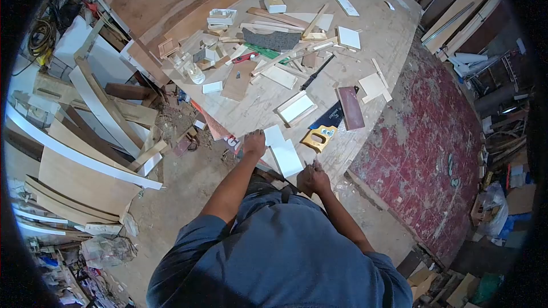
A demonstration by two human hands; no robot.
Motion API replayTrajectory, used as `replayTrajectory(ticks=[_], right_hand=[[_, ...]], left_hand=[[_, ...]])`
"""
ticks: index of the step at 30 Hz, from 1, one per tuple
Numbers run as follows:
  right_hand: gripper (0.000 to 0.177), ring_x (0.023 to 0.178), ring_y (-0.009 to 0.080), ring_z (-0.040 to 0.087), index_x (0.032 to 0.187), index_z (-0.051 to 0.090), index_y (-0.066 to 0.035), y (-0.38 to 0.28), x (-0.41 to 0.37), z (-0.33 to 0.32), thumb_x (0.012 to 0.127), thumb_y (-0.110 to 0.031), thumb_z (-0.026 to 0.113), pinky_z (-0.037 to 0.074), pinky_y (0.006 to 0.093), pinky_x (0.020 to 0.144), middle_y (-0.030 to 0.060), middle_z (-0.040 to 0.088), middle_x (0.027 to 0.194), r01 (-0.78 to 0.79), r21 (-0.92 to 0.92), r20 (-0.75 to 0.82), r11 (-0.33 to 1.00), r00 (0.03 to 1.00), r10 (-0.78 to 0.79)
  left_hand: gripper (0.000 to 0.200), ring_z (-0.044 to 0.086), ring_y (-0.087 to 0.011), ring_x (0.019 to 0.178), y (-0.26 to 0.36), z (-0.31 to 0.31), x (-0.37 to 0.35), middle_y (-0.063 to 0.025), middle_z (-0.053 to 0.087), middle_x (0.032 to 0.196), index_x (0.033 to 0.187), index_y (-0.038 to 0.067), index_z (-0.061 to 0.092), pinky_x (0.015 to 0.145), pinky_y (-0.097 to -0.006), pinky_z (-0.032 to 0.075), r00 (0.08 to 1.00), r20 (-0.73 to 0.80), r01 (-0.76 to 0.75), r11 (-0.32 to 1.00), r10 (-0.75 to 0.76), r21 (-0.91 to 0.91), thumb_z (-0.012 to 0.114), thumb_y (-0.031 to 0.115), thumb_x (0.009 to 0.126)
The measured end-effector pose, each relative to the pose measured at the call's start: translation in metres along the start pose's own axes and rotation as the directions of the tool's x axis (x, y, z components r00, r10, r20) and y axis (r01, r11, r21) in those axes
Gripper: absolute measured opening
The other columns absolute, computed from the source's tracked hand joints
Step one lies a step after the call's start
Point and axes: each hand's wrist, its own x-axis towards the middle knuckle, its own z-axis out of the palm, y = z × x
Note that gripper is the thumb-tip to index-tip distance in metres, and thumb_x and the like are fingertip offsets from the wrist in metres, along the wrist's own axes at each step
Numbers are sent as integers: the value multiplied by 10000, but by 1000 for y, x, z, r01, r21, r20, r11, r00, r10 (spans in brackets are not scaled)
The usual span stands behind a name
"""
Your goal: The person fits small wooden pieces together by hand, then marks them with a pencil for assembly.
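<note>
Two white rectangular pieces lie at the near edge of the wooden worktable (228, 115). The upper white piece (274, 134) is beside my left hand (254, 142), whose fingers are bent and pressed together at its left edge; whether they grip it is unclear. The lower white piece (287, 158) meets the upper one and reaches toward my right hand (313, 178). That hand is closed around something dark at the table edge, too small to make out. A handsaw with a yellow handle (319, 138) lies just beyond my right hand, its dark blade partly under a reddish-brown block (350, 108).
Wood strips, a dark grey abrasive piece (271, 40), a glass jar (195, 73) and a white-topped block (295, 108) lie farther up the table. Curved boards (85, 159) lean at the left. A red floor area (422, 148) is at the right.
</note>
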Motion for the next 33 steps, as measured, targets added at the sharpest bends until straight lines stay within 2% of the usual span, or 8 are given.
replayTrajectory(ticks=[8,11,15,19,21,26,28,33], right_hand=[[798,1116,411,599,1352,496,-89,-15,-7,-29,651,-327,794,528,473,900,265,387,1467,-16,23,45,1000,999,15],[734,1132,388,580,1339,494,-122,-14,-8,-29,687,-256,804,528,453,902,221,417,1442,-42,37,33,998,999,40],[751,1056,389,633,1341,517,-108,-1,-1,-11,675,-342,772,544,461,861,257,441,1427,9,-33,11,999,1000,-8],[719,1054,376,636,1350,516,-126,-3,-1,-16,709,-363,739,548,455,849,255,520,1352,-4,-82,49,997,999,8],[706,1056,375,636,1344,528,-137,-1,2,-14,718,-384,737,547,453,850,252,521,1353,32,-108,7,994,999,-31],[635,1065,364,632,1300,580,-154,-1,5,-13,768,-475,711,541,449,853,233,495,1382,71,-110,-105,991,991,-83],[603,1064,356,630,1248,620,-138,-13,3,-35,801,-538,675,537,451,851,212,492,1383,-14,-25,3,1000,1000,14],[527,1040,341,639,1181,651,-123,-13,12,-29,856,-536,613,541,451,835,175,529,1344,-33,-58,3,998,999,34]], left_hand=[[604,555,-311,1164,0,4,7,-94,543,1259,1255,99,568,929,-435,504,998,11,69,997,-69,25,787,358,755],[629,520,-322,1189,1,3,8,-116,508,1274,1250,104,573,909,-454,515,996,25,86,996,-87,7,800,393,739],[723,471,-335,1241,1,2,17,-144,479,1308,1292,72,542,942,-471,501,988,134,81,997,-80,-7,824,400,713],[710,451,-337,1262,2,7,22,-146,471,1308,1276,52,555,962,-479,487,990,126,69,998,-70,9,820,400,717],[399,429,-316,1296,6,3,24,-140,444,1379,1201,58,619,984,-491,462,985,151,79,997,-81,21,679,223,843],[322,347,-325,1389,5,7,33,-162,329,1516,1156,52,666,1051,-496,416,982,178,-75,995,62,68,624,120,844],[321,324,-328,1410,9,9,40,-170,295,1544,1152,50,673,1068,-495,403,978,189,-103,994,92,48,626,111,840],[318,401,-325,1353,16,-4,38,-205,320,1521,1138,29,670,1021,-478,453,972,217,-128,979,93,156,640,96,828]])
